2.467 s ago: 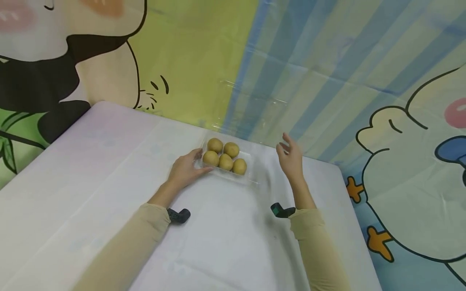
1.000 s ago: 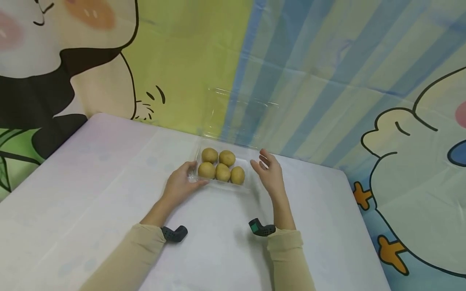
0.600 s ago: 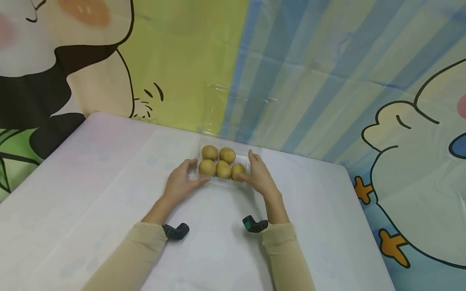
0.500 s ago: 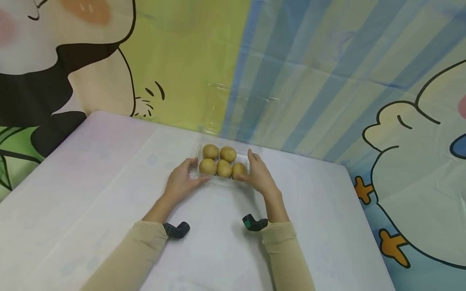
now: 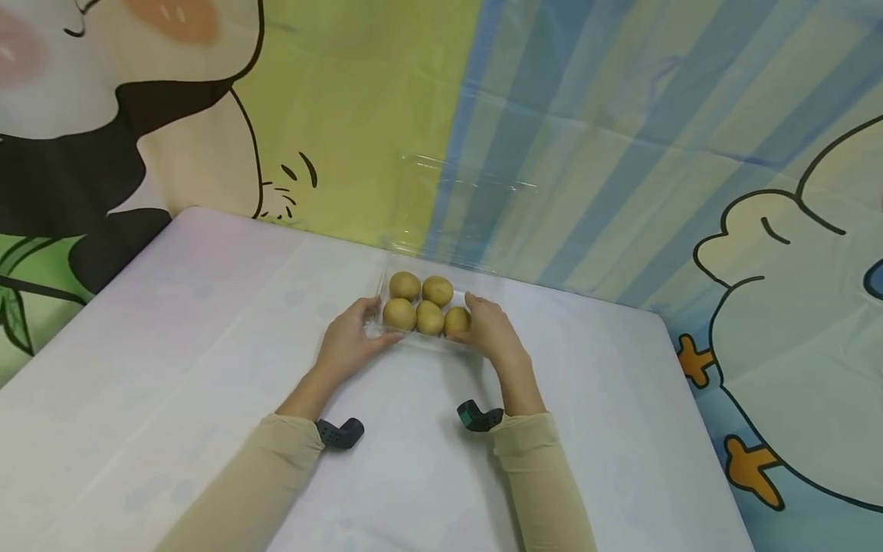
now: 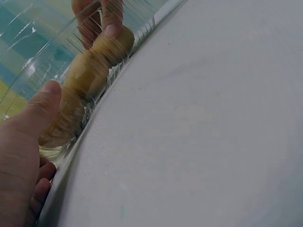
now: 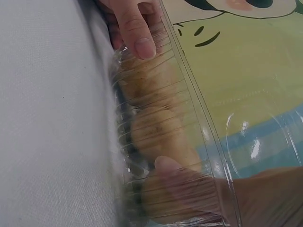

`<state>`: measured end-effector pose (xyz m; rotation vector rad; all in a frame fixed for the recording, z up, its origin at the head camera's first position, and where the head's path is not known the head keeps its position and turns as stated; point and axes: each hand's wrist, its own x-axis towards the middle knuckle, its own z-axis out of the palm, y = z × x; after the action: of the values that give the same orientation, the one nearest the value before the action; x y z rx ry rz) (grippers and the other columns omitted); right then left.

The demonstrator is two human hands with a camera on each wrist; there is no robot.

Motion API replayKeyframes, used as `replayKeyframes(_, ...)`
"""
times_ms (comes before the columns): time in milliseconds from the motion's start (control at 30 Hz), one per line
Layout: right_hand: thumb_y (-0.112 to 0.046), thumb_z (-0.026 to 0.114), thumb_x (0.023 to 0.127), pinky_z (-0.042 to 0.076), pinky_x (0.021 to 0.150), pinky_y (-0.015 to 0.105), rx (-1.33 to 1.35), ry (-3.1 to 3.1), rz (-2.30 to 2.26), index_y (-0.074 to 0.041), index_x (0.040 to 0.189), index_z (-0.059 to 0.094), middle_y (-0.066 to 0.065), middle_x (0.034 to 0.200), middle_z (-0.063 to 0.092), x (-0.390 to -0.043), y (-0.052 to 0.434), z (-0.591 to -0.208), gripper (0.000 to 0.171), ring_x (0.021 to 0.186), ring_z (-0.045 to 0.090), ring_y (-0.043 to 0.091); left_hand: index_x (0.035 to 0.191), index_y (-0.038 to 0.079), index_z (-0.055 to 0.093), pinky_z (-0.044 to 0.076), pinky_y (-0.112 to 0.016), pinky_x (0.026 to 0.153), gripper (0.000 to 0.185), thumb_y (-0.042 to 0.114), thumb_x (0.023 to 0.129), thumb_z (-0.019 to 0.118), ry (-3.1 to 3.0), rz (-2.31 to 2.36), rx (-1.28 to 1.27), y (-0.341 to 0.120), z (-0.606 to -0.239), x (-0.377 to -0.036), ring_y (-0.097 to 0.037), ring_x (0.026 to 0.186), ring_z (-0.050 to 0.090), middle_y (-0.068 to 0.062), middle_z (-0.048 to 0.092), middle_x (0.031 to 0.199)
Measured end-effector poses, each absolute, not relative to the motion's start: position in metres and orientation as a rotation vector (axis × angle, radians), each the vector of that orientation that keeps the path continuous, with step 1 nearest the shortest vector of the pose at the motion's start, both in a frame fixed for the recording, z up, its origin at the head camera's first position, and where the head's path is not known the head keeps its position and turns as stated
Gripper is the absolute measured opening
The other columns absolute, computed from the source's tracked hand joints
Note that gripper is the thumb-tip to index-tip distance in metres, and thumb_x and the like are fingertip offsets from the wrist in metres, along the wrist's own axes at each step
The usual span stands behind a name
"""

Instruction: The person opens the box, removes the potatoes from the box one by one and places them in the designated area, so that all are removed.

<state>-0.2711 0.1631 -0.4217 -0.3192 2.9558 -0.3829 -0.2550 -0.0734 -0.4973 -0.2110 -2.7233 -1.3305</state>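
Note:
A clear plastic container (image 5: 422, 343) with ribbed walls sits on the white table near the back wall and holds several yellow-brown round fruits (image 5: 429, 319). Its open lid (image 5: 469, 207) stands up against the wall. My left hand (image 5: 350, 339) grips the container's left end, thumb (image 6: 43, 103) pressed on the near wall beside a fruit (image 6: 90, 71). My right hand (image 5: 491, 331) grips the right end, with its thumb (image 7: 174, 171) on the ribbed wall (image 7: 189, 94) over a fruit (image 7: 156, 127). The left hand's finger (image 7: 137, 33) shows at the far end.
The white table (image 5: 207, 345) runs wide to the left and towards me; its right edge (image 5: 697, 429) lies near my right arm. A cartoon-printed cloth wall (image 5: 621, 153) rises right behind the container. Small dark cameras (image 5: 341, 433) sit on both wrists.
My right hand came down from the air at the right and took hold of the container's right end. The left hand kept its grip on the left end.

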Motion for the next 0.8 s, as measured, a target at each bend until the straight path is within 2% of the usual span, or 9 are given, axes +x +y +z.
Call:
replayKeyframes(167,-0.036,0.073,0.073,0.045,0.094,0.036,-0.354,2.948,-0.372,-0.005,0.127,0.050,0.011,0.119,0.060,-0.2710,0.1626,-0.4214,0.066,0.109,0.056,0.027,0.129,0.010,0.044,0.039,-0.042,0.099,0.090,0.068,0.063,0.063,-2.725,-1.314,-0.200,-0.0733,-0.4970,-0.2547,-0.026,0.119,0.049,-0.007,0.053,0.129)
replayKeyframes(333,-0.033,0.072,0.075,0.046,0.090,0.037,-0.353,2.931,-0.371,-0.006,0.124,0.054,0.010,0.112,0.063,-0.2695,0.1609,-0.4202,0.059,0.103,0.058,0.026,0.130,0.010,0.044,0.039,-0.043,0.099,0.088,0.067,0.064,0.064,-2.725,-1.311,-0.212,-0.0737,-0.4968,-0.2546,-0.026,0.119,0.049,-0.008,0.053,0.129)
replayKeyframes(467,-0.029,0.071,0.077,0.047,0.084,0.035,-0.359,2.923,-0.370,-0.007,0.125,0.052,0.008,0.109,0.063,-0.2693,0.1601,-0.4206,0.057,0.094,0.058,0.021,0.130,0.010,0.044,0.039,-0.043,0.099,0.088,0.065,0.065,0.065,-2.729,-1.316,-0.215,-0.0733,-0.4958,-0.2543,-0.026,0.119,0.049,-0.008,0.053,0.130)
replayKeyframes(600,-0.025,0.069,0.076,0.044,0.072,0.030,-0.359,2.912,-0.361,-0.008,0.124,0.053,0.004,0.095,0.063,-0.2702,0.1602,-0.4216,0.053,0.078,0.052,0.018,0.130,0.011,0.044,0.039,-0.043,0.099,0.087,0.065,0.065,0.065,-2.737,-1.316,-0.216,-0.0726,-0.4950,-0.2544,-0.026,0.119,0.049,-0.007,0.053,0.129)
replayKeyframes(700,-0.022,0.069,0.075,0.041,0.068,0.029,-0.374,2.907,-0.359,-0.008,0.122,0.055,0.002,0.089,0.060,-0.2707,0.1602,-0.4221,0.051,0.075,0.049,0.017,0.130,0.011,0.044,0.039,-0.043,0.099,0.086,0.063,0.065,0.066,-2.744,-1.314,-0.216,-0.0726,-0.4933,-0.2538,-0.026,0.119,0.049,-0.007,0.053,0.129)
replayKeyframes(800,-0.021,0.070,0.075,0.043,0.070,0.029,-0.398,2.912,-0.361,-0.009,0.120,0.056,0.002,0.091,0.062,-0.2711,0.1598,-0.4222,0.048,0.077,0.050,0.017,0.130,0.011,0.044,0.039,-0.043,0.100,0.086,0.062,0.066,0.066,-2.751,-1.312,-0.213,-0.0727,-0.4919,-0.2532,-0.026,0.120,0.049,-0.008,0.053,0.130)
